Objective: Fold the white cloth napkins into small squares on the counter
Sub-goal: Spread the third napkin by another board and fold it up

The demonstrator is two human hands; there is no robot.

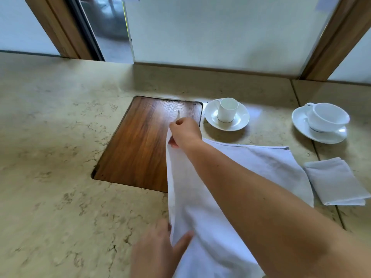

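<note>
Around you: small cup on a saucer [226, 115] sits just beyond the napkin's far edge, touching nothing; a wider cup on its saucer [321, 123] is further toward the worktop's right side; a napkin already folded small [337, 181] lies just right of the one you're working, edges near but whether they touch can't be told. A wood inset panel [144, 141] sits flush in the stone worktop [50, 137], w/ the napkin's lifted left edge overhanging its right side. Far edge of worktop meets a frosted glass panel and wood frames. Open room: whole left half of the worktop is bare stone, also the strip between panel and near edge. The white napkin [271, 163] is spread flat right of the panel, left edge raised into a long fold running from far to near. Your right hand [184, 132], arm crossing over the cloth, pinches the far end of that fold above the panel. Your left hand [158, 251] pinches the near end btwn thumb and fingers, close to the worktop's near edge.
</note>
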